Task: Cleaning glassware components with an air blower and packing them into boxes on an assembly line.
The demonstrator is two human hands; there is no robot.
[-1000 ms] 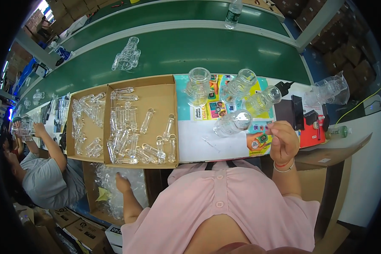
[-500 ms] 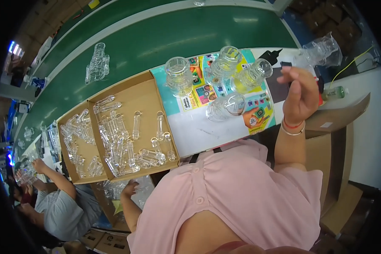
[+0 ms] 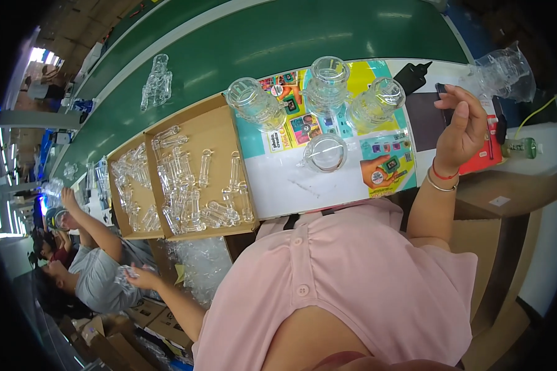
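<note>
My left hand (image 3: 143,278) is closed on a small clear, glassy piece (image 3: 126,277), out to the left beside the co-worker; its exact kind is not clear. On the right, my right hand (image 3: 463,127) is raised with fingers loosely apart and nothing visible in them. Its fingertips are near the dark edge of a black mat (image 3: 424,123). To its left, several clear glass-like vessels stand on the printed colourful board: one at the left (image 3: 251,102), one at the back (image 3: 327,83), one at the right (image 3: 377,105), and one nearer me (image 3: 325,153).
A two-part cardboard tray (image 3: 220,133) holds many clear handle-like pieces. Below it lies a clear plastic bag (image 3: 204,269). A clear assembled piece (image 3: 158,83) stands on the green table (image 3: 260,46). A co-worker in grey (image 3: 114,281) sits at the left; a green bottle (image 3: 521,148) lies at the right.
My left hand has moved left from beside the plastic bag and now shows a clear piece in it. My head view has shifted; my right hand stays raised at the right.
</note>
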